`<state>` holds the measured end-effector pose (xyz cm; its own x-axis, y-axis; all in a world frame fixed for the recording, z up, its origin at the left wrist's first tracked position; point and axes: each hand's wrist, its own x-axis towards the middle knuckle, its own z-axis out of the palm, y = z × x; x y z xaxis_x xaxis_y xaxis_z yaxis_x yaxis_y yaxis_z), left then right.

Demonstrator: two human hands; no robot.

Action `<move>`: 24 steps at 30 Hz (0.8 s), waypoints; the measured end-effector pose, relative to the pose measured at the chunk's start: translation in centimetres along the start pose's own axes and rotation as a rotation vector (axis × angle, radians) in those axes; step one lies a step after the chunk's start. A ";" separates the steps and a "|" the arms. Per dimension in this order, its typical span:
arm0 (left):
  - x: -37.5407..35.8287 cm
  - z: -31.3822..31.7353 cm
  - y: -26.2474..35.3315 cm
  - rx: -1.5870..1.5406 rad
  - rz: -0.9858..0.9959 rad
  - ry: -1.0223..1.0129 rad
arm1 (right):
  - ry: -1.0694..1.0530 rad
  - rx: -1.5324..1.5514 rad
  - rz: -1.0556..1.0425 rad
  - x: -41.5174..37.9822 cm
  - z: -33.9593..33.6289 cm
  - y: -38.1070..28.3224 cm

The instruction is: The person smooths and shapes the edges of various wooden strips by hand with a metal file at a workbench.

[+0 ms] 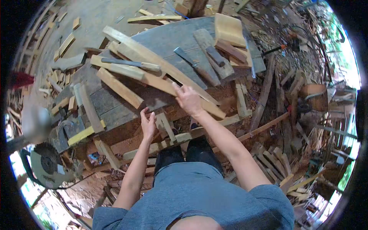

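Right fingers (177, 89) touch long, pale wood (158, 82); left fingers (144, 115) curl near squared block (120, 89).

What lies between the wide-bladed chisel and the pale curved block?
A weathered board, with a dark piece on it, lies there; the head view shows this.

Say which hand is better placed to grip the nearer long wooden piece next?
Probably the right hand: it lies over that long wooden piece, fingers at its middle stretch. The left hand is off it, open, by the lower end of a shorter board.
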<state>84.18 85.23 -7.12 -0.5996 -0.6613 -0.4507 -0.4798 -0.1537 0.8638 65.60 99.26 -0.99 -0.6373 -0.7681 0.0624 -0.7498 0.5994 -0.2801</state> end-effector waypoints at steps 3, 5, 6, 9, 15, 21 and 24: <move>-0.7 0.5 1.5 -0.007 -0.001 -0.020 | -0.064 0.146 0.014 -1.1 1.9 -2.3; -1.0 0.7 2.0 0.008 0.053 0.018 | 0.011 0.154 0.020 -1.1 2.7 -3.0; -1.2 0.7 2.2 -0.001 0.006 0.029 | 0.014 0.167 0.016 -1.3 2.8 -2.9; -2.3 0.8 2.4 -0.002 -0.009 0.119 | 0.015 0.141 0.022 -1.3 2.4 -2.8; -6.3 2.2 -0.6 -0.131 -0.103 0.225 | 0.111 0.287 -0.144 -5.0 -1.4 2.7; -9.2 8.2 -3.1 -0.199 -0.222 0.110 | 0.141 0.277 -0.026 -12.8 -5.3 12.5; -9.1 12.7 -2.5 -0.226 -0.258 0.051 | 0.071 0.252 0.072 -17.5 -5.7 17.9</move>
<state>82.69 100.94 -8.06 -0.4415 -0.6144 -0.6539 -0.4539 -0.4757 0.7534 62.33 124.73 -1.67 -0.7047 -0.7027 0.0981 -0.6402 0.5701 -0.5149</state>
